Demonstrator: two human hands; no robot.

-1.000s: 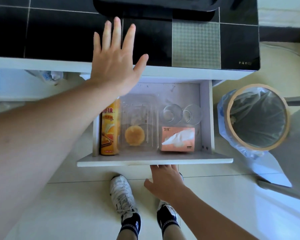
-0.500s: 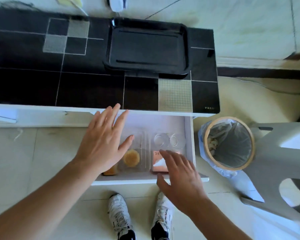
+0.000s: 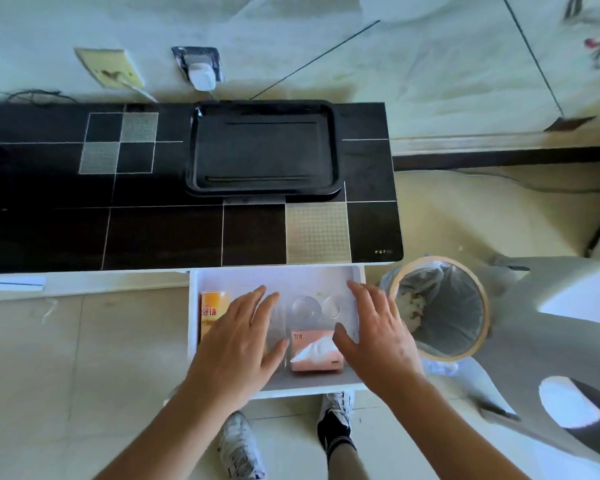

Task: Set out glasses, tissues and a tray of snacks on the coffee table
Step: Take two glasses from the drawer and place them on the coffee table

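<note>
The left hand (image 3: 238,344) is flat with its fingers straight and a little apart. It is over the left part of the open drawer (image 3: 355,379) and holds nothing. The right hand (image 3: 374,336) is flat too, fingers spread, over the right part of the drawer, and it holds nothing. I cannot tell if the hands touch what is under them.

Between the two hands lies a pink tissue pack (image 3: 317,351) with a white tissue sticking out. Just behind it stand two clear glasses (image 3: 314,308), side by side. A clear plastic box (image 3: 278,327) lies next to them, partly under the left hand. An orange snack can (image 3: 211,313) lies at the left side of the drawer.

The drawer sticks out from under a black worktop (image 3: 153,230). A black tray (image 3: 262,150) sits on top of the worktop, well apart from the drawer things. A bin (image 3: 440,306) with a bag in it stands on the floor just right of the drawer. Two shoes (image 3: 239,445) show below the drawer.
</note>
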